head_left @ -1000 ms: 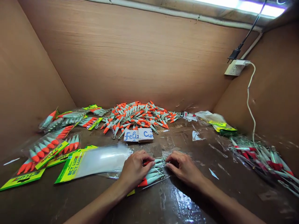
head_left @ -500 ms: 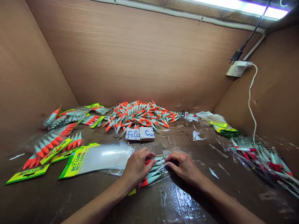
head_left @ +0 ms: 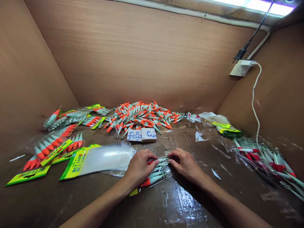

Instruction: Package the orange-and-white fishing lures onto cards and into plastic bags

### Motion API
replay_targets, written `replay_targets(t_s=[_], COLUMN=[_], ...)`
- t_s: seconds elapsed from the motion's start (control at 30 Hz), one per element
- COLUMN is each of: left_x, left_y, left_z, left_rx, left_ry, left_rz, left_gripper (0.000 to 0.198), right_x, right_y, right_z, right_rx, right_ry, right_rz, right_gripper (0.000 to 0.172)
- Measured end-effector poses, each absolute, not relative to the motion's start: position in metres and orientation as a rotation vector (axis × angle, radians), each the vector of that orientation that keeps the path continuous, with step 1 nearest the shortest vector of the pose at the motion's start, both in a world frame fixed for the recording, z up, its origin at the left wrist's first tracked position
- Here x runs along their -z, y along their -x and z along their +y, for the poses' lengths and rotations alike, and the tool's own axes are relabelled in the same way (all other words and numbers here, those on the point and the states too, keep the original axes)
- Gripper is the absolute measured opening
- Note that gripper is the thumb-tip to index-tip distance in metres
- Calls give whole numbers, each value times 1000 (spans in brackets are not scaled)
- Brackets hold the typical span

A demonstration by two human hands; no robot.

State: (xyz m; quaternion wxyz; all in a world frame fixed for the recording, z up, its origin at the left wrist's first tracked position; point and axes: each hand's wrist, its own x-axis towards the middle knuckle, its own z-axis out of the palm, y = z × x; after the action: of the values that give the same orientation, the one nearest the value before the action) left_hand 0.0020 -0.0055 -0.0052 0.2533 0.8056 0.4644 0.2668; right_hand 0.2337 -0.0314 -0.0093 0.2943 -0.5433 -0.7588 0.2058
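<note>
Pinning slim orange-and-white lures point(head_left: 153, 180) in a clear plastic bag point(head_left: 164, 179) short of the brown desk's point(head_left: 111, 207) back edge, with left hand point(head_left: 142, 167) clamped over them and right hand point(head_left: 186, 164) pinched at the bag's right end, seemingly for alignment, facing an orange-and-white lure heap point(head_left: 140, 114) there.

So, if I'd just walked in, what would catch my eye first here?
Probably the big heap of orange-and-pale lures against the back wall. Next, front and centre, the left hand and right hand meet at a clear bag of similar lures. Bright yellow-green BCT LURE packaging stands out on the left side of the table.
</note>
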Motion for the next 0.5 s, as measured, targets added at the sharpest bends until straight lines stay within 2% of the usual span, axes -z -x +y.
replay_targets(t_s=[0.3,0.5], left_x=[9,11], left_y=[-4,-4], left_z=[-6,-5], left_rx=[-835,-870], left_ry=[-2081,-2082], left_rz=[1241,1206], left_gripper=[13,11], right_x=[6,10], right_y=[-235,-232], right_z=[-34,-32], right_rx=[-553,-501], right_ry=[1454,1464], right_rz=[-2042,-2106], right_gripper=[9,21])
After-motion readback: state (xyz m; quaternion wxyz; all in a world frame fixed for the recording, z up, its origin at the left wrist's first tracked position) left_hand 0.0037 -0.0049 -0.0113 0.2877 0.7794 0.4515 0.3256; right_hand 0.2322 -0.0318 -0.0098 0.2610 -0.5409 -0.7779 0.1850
